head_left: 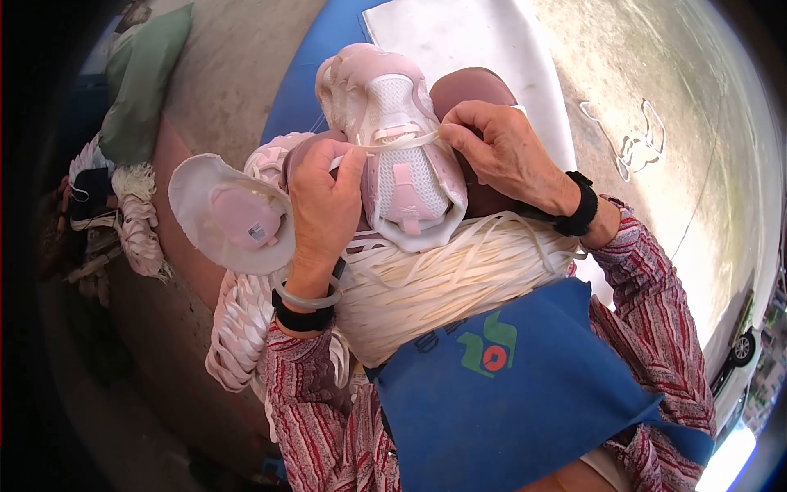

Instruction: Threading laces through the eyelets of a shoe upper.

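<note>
A pink and white shoe upper (392, 94) lies in front of me, its tongue (405, 184) toward me. A flat cream shoelace (406, 144) runs across its lacing area, pulled straight between my hands. My left hand (318, 197) pinches the lace at the left side of the upper. On the right, the thumb and fingertips of my right hand (504, 156) pinch its other stretch. Below the upper, a thick bundle of cream shoelaces (467, 279) lies over my lap, above a blue apron (508, 377).
Left of my left wrist lie a white and pink shaped piece (193, 205) and more pink uppers (238, 328). A mauve rounded piece (471, 86) sits behind my right hand. A loose white lace (639, 143) lies on the floor at right; a green sack (143, 98) stands far left.
</note>
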Motion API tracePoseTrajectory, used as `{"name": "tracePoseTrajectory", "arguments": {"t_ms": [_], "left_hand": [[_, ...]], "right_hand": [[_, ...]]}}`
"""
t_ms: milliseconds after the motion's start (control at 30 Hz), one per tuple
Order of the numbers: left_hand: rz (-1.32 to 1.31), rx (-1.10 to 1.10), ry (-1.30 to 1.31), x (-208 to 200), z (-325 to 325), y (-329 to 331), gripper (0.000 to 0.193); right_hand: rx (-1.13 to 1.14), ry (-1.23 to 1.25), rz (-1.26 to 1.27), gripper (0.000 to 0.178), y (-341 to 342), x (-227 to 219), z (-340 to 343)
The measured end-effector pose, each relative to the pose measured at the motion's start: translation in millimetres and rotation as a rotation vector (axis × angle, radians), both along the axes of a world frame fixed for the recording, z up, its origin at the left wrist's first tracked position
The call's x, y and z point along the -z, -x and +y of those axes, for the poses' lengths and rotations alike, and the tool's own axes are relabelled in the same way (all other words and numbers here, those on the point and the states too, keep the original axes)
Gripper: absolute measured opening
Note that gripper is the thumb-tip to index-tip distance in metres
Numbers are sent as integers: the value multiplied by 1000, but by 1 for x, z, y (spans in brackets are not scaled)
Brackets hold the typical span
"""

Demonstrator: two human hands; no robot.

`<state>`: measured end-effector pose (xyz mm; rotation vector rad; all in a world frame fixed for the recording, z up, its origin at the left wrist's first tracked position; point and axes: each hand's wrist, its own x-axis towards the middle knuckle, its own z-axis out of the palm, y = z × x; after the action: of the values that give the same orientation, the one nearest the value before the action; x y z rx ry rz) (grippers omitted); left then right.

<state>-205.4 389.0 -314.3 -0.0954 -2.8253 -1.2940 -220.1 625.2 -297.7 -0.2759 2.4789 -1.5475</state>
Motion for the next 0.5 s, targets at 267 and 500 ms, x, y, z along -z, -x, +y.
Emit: {"name": "tracePoseTrajectory", "arguments": {"t_ms": [267,500], "left_hand": [[156,47,125,-9,9,-2,19],[-130,-39,-250,5,1,-3,18]], "right_hand": [[-94,-177,398,22,-5,4,-4],[-71,-85,143,19,0,6,-1]]}}
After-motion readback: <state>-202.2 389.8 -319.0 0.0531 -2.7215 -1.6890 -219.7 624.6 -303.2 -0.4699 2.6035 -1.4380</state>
